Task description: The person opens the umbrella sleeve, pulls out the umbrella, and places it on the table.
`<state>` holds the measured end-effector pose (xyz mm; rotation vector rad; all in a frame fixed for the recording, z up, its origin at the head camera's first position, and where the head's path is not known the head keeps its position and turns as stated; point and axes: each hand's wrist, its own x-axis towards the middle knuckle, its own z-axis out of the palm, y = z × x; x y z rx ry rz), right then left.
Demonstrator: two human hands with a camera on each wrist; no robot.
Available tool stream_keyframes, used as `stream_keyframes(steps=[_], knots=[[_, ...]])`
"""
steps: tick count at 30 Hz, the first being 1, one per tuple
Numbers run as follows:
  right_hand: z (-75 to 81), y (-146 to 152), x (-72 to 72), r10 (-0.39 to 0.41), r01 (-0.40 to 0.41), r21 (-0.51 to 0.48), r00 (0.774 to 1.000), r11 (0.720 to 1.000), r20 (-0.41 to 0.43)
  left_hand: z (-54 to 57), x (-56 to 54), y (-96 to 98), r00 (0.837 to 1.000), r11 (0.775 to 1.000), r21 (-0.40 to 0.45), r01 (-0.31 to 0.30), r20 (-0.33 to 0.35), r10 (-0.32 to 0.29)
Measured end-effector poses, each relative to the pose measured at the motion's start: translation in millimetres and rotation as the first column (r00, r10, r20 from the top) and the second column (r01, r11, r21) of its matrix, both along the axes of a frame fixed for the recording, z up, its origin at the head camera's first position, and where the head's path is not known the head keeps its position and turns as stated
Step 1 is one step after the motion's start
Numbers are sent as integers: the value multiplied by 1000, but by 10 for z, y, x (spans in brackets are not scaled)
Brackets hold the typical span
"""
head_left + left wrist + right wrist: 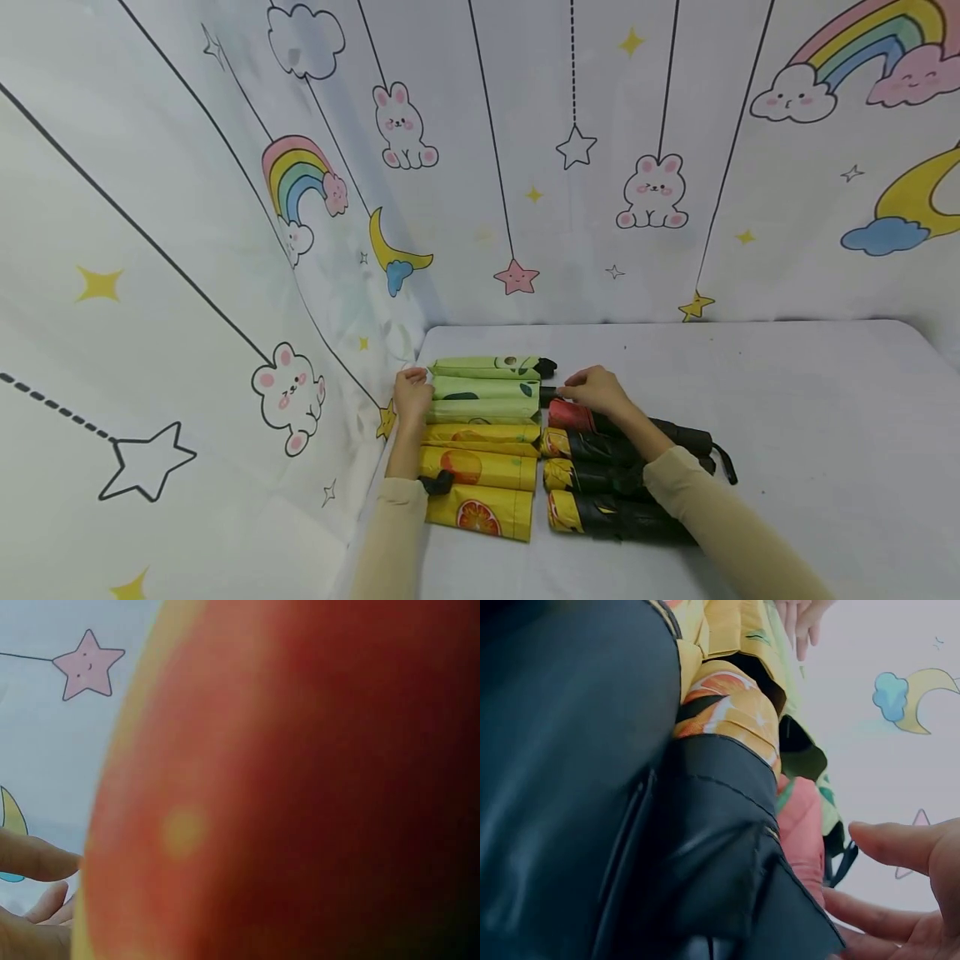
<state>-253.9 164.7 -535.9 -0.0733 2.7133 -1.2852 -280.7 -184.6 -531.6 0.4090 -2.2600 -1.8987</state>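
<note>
Several folded umbrellas lie in two columns on the white table. At the left end of a light green umbrella (487, 389), my left hand (411, 398) rests with loosely bent fingers. In the left wrist view, that thumb and finger (37, 855) stand apart beside a blurred orange-red surface (187, 750). My right hand (597, 392) has its fingertips at the short black end (549, 395) of the green umbrella. Its thumb (900, 844) is spread from its fingers in the right wrist view, close to a red umbrella (801, 832).
Another green umbrella (480, 367) lies farther back, and yellow umbrellas (480, 471) with fruit prints lie nearer. Under my right forearm are black-wrapped umbrellas (600, 477) and a strap (726, 463). White cloth printed with rabbits and stars (517, 278) hangs behind and left.
</note>
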Motion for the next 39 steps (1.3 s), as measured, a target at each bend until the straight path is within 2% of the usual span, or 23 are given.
stream_keyframes(steps=[5,14,23,28,32,36,39], knots=[[-32,-87,-25,-3,3,29,1000,1000,-3,-15,14,10,1000,1000,-22,6,9,-6],[-83,-214,-68,-24,23,58,1000,998,16,-130,-17,-16,1000,998,-68,-4,23,6],[-112,-288,-114,-9,1,105,997,994,72,-244,-49,-5,999,996,-73,-43,28,45],[-117,-300,-131,-11,2,115,997,993,77,-317,-65,-3,997,996,-70,-64,27,66],[-136,-292,-145,-4,-3,100,997,995,71,-348,-63,-15,996,995,-57,-80,31,82],[-139,-288,-152,-5,1,46,997,999,76,-362,-71,-37,995,995,-38,-94,34,96],[-146,-294,-142,-18,18,8,999,1000,50,-351,-60,-41,994,994,-27,-103,25,104]])
